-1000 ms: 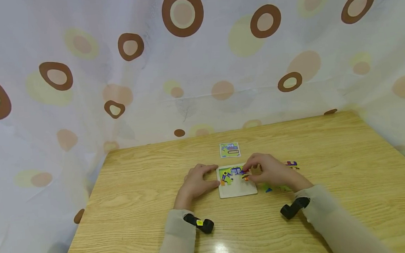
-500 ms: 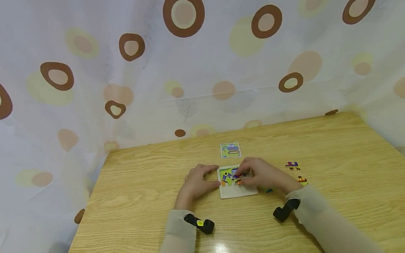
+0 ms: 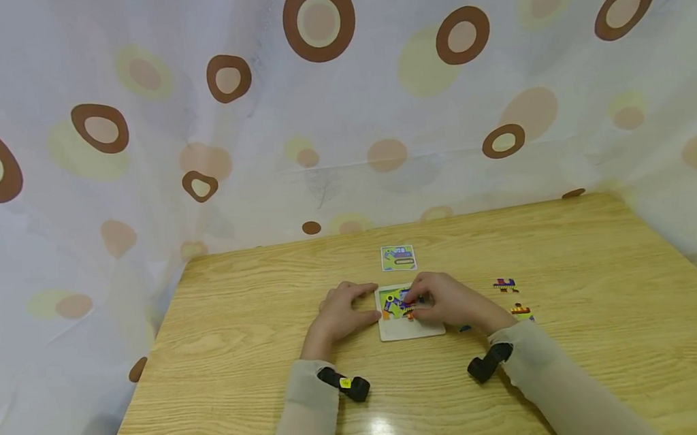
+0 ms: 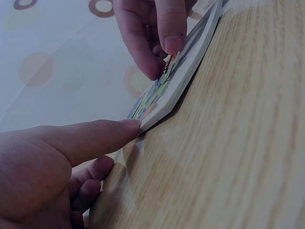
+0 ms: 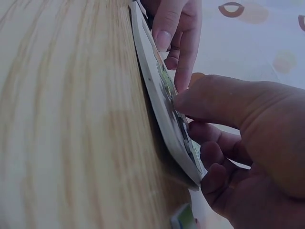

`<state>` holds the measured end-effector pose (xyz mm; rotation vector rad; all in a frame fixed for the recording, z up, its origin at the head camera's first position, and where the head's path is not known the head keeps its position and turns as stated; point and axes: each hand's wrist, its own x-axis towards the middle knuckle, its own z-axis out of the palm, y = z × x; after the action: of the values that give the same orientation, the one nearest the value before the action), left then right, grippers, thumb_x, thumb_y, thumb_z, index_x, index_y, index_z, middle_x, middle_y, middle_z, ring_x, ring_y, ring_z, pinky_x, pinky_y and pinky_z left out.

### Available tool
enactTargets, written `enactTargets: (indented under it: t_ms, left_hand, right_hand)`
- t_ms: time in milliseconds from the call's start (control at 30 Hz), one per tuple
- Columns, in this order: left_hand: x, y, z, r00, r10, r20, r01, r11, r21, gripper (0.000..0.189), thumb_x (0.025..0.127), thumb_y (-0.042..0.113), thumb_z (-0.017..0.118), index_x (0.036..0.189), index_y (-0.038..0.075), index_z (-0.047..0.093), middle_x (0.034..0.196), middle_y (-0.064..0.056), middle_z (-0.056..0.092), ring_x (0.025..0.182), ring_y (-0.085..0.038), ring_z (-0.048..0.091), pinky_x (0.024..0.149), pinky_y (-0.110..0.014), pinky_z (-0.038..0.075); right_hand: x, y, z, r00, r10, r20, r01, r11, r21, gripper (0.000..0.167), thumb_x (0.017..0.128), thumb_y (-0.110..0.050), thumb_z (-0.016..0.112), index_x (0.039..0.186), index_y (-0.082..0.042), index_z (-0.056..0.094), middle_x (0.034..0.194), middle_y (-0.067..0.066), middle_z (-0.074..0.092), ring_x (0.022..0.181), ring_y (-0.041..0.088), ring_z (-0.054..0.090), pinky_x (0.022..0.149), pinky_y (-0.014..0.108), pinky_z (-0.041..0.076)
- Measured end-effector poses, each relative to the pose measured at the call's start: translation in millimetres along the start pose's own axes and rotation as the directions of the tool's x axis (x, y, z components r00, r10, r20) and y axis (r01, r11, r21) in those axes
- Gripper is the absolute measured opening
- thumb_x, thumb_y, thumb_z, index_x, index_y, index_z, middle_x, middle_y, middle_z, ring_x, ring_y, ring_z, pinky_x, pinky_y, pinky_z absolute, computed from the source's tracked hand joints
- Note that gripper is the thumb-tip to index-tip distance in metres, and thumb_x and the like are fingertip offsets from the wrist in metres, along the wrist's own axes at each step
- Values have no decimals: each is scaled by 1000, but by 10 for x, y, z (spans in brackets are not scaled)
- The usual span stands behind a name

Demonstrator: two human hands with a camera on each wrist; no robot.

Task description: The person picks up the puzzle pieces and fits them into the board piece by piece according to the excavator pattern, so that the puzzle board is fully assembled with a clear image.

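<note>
A shallow white puzzle tray (image 3: 413,331) lies on the table, its upper left part filled with colourful pieces that show an excavator arm and a blue cab. My right hand (image 3: 450,299) pinches a red and yellow-striped puzzle piece (image 3: 410,310) between thumb and index finger, right at the fitted pieces. In the right wrist view the thumb (image 5: 209,100) hides most of that piece. At the tray's left edge, my left hand (image 3: 339,312) rests with thumb and index finger spread apart, both tips touching the rim. The left thumb (image 4: 102,136) lies straight against the tray corner.
Behind the tray lies a small picture card (image 3: 398,258) of the excavator. Loose puzzle pieces (image 3: 505,285) lie to the right, with a blue-tipped piece (image 3: 465,328) partly under my right wrist. A patterned cloth (image 3: 341,122) hangs along the table's back edge.
My right hand has moved left across the tray with the puzzle piece, then has stayed nearly still, pressed close to the fitted pieces. The left hand keeps its place at the rim.
</note>
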<state>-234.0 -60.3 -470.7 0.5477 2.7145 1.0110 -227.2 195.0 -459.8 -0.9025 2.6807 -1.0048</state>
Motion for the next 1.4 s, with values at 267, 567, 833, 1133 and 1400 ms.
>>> enactTargets:
  t_ms: [267,567,833,1133,1400]
  left_hand:
    - [-8,18,-7,1000,-3,2,3,1000,6,53,87,34,76,138,27,60,121,-1,55,111,-24,47,94,-49,32]
    - [-6,26,-11,1000,-10,0,10,1000,12,53,87,34,76,138,26,60,121,-1,56,111,-24,47,94,-48,33]
    - [-8,26,-7,1000,-9,1,9,1000,2,53,87,35,76,137,26,61,121,-1,56,111,-24,47,93,-49,33]
    - [-8,20,-10,1000,-1,3,1,1000,1,53,87,34,76,137,26,61,122,-1,55,110,-25,47,94,-50,32]
    - [-6,11,-5,1000,-2,6,2,1000,14,53,88,34,76,138,27,60,123,-2,55,112,-25,47,95,-50,32]
  right_hand:
    - [0,-3,6,1000,-21,6,21,1000,-12,19,88,-12,74,107,-12,77,102,-1,62,89,16,57,75,31,47]
    - [1,-25,10,999,-30,12,31,999,-26,20,88,-12,74,107,-10,76,102,-1,61,86,15,55,73,30,46]
    - [-6,-35,19,999,-48,6,49,998,-32,20,88,-10,73,108,-10,77,100,0,61,84,14,55,72,29,47]
    - [7,-32,35,999,-21,-31,20,999,-32,12,88,-10,72,99,-13,77,96,-3,61,84,12,57,74,30,49]
    - [0,-40,42,999,-1,-47,-1,1000,-30,6,87,-12,74,92,-15,77,93,-3,60,81,12,56,73,31,49]
